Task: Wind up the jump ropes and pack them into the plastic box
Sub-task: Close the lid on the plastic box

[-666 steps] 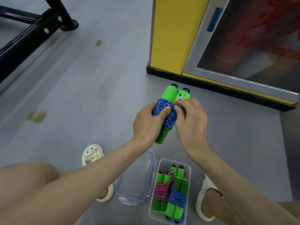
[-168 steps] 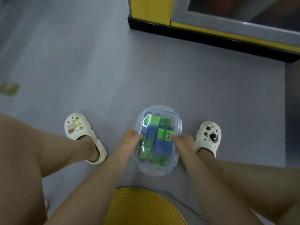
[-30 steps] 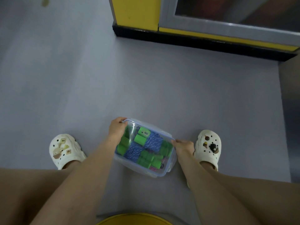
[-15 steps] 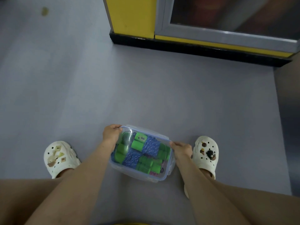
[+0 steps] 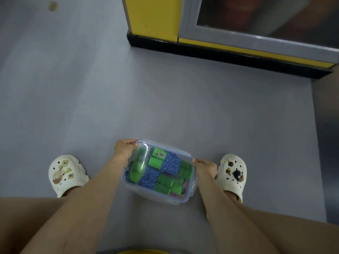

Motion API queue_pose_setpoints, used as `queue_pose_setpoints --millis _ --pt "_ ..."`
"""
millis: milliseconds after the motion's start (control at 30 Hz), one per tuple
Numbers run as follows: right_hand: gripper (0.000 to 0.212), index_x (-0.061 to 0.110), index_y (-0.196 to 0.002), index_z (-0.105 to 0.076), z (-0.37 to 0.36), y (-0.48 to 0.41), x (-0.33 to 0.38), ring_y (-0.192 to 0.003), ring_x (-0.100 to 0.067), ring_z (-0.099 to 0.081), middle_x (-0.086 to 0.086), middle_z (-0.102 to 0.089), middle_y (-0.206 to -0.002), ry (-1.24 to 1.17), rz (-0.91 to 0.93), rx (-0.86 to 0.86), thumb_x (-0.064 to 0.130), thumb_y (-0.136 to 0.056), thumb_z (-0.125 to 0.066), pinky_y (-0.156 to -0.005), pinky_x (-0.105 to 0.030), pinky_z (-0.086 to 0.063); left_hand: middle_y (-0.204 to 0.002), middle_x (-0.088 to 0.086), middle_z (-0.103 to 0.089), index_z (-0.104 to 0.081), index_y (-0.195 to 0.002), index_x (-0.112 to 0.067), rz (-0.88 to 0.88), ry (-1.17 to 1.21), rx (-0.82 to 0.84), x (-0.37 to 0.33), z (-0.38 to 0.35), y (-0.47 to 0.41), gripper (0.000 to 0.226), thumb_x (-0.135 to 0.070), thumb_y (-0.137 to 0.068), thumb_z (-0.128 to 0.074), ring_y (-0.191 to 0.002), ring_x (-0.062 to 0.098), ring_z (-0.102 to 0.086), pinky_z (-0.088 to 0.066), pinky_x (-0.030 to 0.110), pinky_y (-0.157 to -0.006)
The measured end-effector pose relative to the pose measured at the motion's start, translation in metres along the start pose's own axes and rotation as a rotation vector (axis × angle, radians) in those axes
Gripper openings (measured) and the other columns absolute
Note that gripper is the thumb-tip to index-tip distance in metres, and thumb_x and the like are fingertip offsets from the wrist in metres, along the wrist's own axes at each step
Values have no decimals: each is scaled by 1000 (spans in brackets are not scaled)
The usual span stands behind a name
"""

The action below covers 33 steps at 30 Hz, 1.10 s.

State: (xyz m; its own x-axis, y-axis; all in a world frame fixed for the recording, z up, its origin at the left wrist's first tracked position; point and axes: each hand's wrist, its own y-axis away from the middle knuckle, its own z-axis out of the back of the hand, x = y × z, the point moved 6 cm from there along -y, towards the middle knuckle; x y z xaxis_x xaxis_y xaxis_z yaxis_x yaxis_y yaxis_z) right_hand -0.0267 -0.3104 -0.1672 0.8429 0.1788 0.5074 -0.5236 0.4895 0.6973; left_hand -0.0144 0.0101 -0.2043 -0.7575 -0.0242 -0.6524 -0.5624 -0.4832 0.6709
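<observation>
1. Now, compared with some twenty seconds back, my left hand [image 5: 124, 149] and right hand [image 5: 205, 167] no longer wind a blue rope in the air. Both are down at the plastic box [image 5: 156, 196], and the clear lid [image 5: 146, 149], which lay beside the box then, sits on top of it.
2. The left hand's fingers are curled over the box's far left corner. The right hand's fingers are curled round the rim at the right end. Each hand grips the box and nothing else.
3. Five seconds ago the box pointed lengthwise away from me. It now lies skewed crosswise between the hands, with the left end farther off. Since half a second ago, its pose and both grips have barely changed.
4. The jump ropes [image 5: 169, 165] are inside and show through the lid: green handles [image 5: 156, 161], blue cord windings, and a bit of pink cord [image 5: 172, 194] at the near right corner.
5. I cannot tell whether the box rests on the floor [image 5: 165, 107] or hangs just above it.
6. The floor is plain grey. The left clog [image 5: 65, 174] stands well apart from the left hand on its outer side, and the right clog [image 5: 232, 173] is just beside the right hand.
7. Well beyond the hands stands a yellow cabinet [image 5: 152, 17] on a black plinth [image 5: 220, 55], with a metal-framed glass panel [image 5: 256, 13]. A yellowish stain [image 5: 52, 6] marks the floor far beyond the left hand.
</observation>
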Motion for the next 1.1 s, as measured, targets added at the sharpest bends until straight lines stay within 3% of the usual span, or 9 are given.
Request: queue_pose_setpoints --millis 133,233,300,367,433,467,667,933,1100 --pt "18 -1 -100 -71 -5 -1 -1 -83 -23 -59 -17 -69 -100 -45 -2 -7 8 -85 -68 -74 -26 -43 -91 18 -66 -69 -94 -4 -3 -80 16 -1 1 5 12 2 -84 -64 -84 25 -57 -51 42 -85" --pt "18 -4 -102 -66 -11 3 -3 -94 -31 -60 -20 -66 -105 -1 26 11 9 -89 -62 -74 -28 -41 -92 14 -62 -66 -103 -1 -54 -212 58 -4 1 12 16 -1 -88 -59 -84 25 -56 -43 29 -64" --pt "21 -5 -105 -63 -13 4 -2 -100 -33 -59 -20 -65 -108 39 35 21 10 -91 -59 -73 -27 -40 -105 20 -58 -63 -108 2 -254 -421 -2 -18 -1 24 21 1 -88 -58 -93 32 -55 -43 32 -73" --pt "22 -4 -107 -63 -13 3 0 -101 -32 -60 -19 -65 -109 74 45 34 11 -92 -58 -72 -26 -39 -115 20 -53 -62 -111 0 -614 -704 -79 -36 -11 42 29 6 -82 -62 -101 35 -51 -44 39 -86" --pt "22 -4 -108 -63 -12 3 0 -101 -31 -60 -19 -65 -109 89 45 42 11 -92 -58 -70 -25 -39 -108 13 -59 -66 -106 -4 -885 -880 -15 -36 -29 53 31 8 -78 -65 -96 35 -55 -49 44 -80" --pt "22 -4 -108 -63 -12 4 1 -101 -31 -59 -19 -65 -109 95 46 40 11 -92 -58 -70 -25 -38 -103 11 -62 -68 -102 -4 -907 -883 27 -34 -34 56 25 7 -80 -65 -93 34 -56 -50 43 -78" --pt "21 -5 -106 -62 -11 5 1 -99 -32 -59 -20 -64 -109 88 56 42 10 -91 -58 -70 -26 -39 -110 8 -64 -69 -110 -5 -693 -742 163 -31 -35 37 21 -10 -91 -61 -104 25 -55 -36 25 -91" --pt "22 -5 -109 -60 -10 7 1 -95 -30 -57 -19 -63 -109 81 57 34 10 -93 -56 -66 -24 -35 -108 9 -62 -67 -108 -3 -527 -661 282 -28 -35 26 19 -9 -92 -58 -103 21 -58 -37 21 -89" --pt "22 -4 -109 -60 -10 9 2 -85 -25 -54 -19 -63 -109 79 58 36 10 -93 -56 -66 -24 -36 -110 10 -61 -70 -108 -8 -529 -842 338 -40 -40 23 20 -14 -93 -58 -104 24 -57 -41 28 -93"
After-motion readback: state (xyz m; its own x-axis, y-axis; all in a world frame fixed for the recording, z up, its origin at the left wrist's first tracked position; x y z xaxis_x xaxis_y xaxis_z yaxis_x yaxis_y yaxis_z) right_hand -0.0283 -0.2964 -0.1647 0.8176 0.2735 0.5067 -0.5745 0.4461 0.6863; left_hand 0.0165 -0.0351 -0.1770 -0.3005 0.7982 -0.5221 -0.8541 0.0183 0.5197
